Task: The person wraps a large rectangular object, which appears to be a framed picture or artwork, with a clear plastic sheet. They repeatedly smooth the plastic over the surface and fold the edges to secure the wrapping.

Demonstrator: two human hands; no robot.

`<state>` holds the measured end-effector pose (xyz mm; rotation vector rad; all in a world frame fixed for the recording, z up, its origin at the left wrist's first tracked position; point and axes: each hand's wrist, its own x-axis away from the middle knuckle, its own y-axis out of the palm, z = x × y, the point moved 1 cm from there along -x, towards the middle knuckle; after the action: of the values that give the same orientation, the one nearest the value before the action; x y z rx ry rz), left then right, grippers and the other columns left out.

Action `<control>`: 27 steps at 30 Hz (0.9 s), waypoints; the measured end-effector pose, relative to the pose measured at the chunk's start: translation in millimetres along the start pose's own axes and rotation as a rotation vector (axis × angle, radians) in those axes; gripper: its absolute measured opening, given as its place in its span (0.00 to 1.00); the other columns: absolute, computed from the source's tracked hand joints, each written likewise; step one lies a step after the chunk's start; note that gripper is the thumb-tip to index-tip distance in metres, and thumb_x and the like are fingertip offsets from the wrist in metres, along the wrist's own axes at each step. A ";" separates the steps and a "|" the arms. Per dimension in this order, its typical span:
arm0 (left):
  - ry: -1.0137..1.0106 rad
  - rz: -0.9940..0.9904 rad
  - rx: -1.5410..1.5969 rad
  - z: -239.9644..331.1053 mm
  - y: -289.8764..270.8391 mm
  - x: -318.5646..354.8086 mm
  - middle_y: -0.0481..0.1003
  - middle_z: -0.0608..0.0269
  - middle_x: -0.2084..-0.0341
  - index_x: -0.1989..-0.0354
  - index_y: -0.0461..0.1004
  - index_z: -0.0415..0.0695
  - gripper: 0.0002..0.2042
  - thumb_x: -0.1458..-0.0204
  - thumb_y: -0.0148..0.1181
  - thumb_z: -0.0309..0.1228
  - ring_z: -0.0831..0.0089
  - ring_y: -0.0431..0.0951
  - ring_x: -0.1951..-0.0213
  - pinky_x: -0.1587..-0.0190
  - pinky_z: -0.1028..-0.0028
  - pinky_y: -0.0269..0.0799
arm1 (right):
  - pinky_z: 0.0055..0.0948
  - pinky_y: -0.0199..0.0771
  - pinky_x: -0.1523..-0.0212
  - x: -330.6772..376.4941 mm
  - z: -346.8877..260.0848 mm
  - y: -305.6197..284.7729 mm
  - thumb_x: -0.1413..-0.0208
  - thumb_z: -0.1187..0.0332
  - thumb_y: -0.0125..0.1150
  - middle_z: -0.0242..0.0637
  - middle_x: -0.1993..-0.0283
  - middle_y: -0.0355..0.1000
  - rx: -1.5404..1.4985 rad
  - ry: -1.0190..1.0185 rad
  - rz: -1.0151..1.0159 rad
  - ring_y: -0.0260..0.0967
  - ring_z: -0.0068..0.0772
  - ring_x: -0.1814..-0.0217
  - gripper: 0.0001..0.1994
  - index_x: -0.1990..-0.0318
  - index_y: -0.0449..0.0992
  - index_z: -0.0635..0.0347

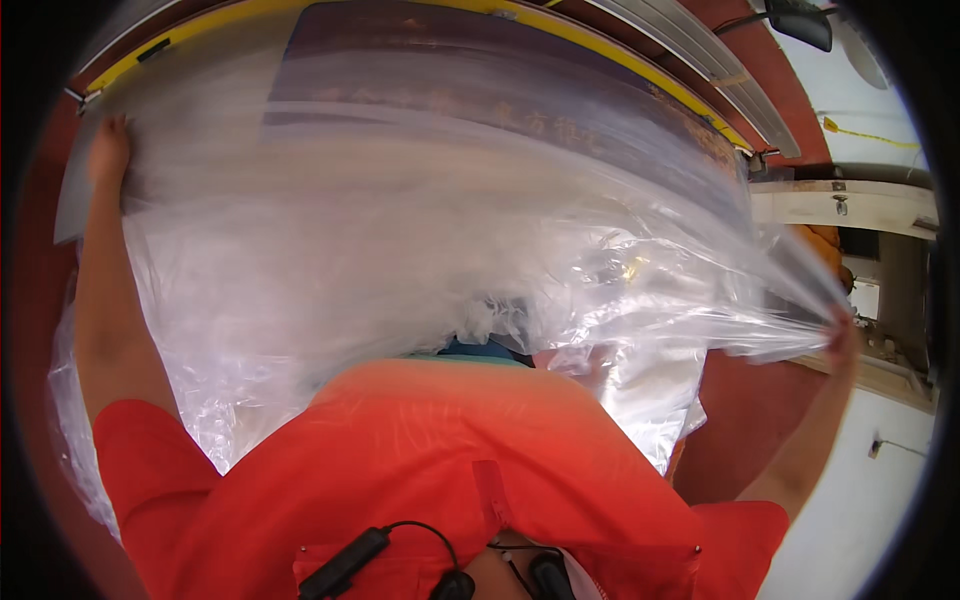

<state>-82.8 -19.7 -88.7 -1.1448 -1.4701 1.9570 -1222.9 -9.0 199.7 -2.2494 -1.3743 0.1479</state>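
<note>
A large clear plastic sheet (330, 230) stretches across the work surface, wrinkled and bunched close to my body. At the far right, my right hand (842, 335) is closed on one end of it, and taut folds run together into the fingers. My left hand (108, 152) is at the far left edge of the sheet with its fingers curled in against the plastic; the fingertips are partly blurred. Beneath the film, toward the back, shows a dark panel (420, 45) with faint lettering, seen hazily through the plastic.
A yellow bar (640, 68) runs along the back edge, with metal rails (690, 45) behind it. Reddish floor (750, 420) shows at the right. Farther right stands a pale cabinet or bench (850, 207) with things under it. Loose plastic (80, 420) hangs at the near left.
</note>
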 end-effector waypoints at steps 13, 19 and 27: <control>-0.021 -0.021 0.009 -1.6 2.1 7.6 0.68 0.46 0.69 0.69 0.64 0.42 0.17 0.50 0.39 0.45 0.47 0.66 0.64 0.66 0.59 0.62 | 0.44 0.41 0.45 31.8 39.4 320.8 0.54 0.44 0.39 0.44 0.44 0.49 1.430 -1.162 0.146 0.42 0.47 0.41 0.31 0.45 0.51 0.54; -0.034 -0.038 0.013 11.6 -12.3 17.2 0.69 0.49 0.71 0.67 0.65 0.43 0.16 0.50 0.40 0.43 0.50 0.67 0.65 0.66 0.61 0.62 | 0.42 0.37 0.43 14.5 40.7 391.3 0.51 0.52 0.42 0.42 0.42 0.49 0.988 -0.993 -0.099 0.40 0.48 0.39 0.29 0.46 0.51 0.62; 0.145 -0.124 0.623 -86.9 -70.8 23.1 0.64 0.64 0.57 0.54 0.62 0.39 0.19 0.50 0.44 0.40 0.75 0.62 0.55 0.52 0.76 0.54 | 0.34 0.53 0.51 14.7 2.9 473.8 0.54 0.59 0.51 0.41 0.54 0.63 0.895 -1.023 -0.165 0.59 0.39 0.52 0.18 0.56 0.66 0.59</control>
<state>-34.2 71.3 -39.1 -0.8619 -0.7448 1.9847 -835.1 -169.9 -20.4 -1.2553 -1.4565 1.6502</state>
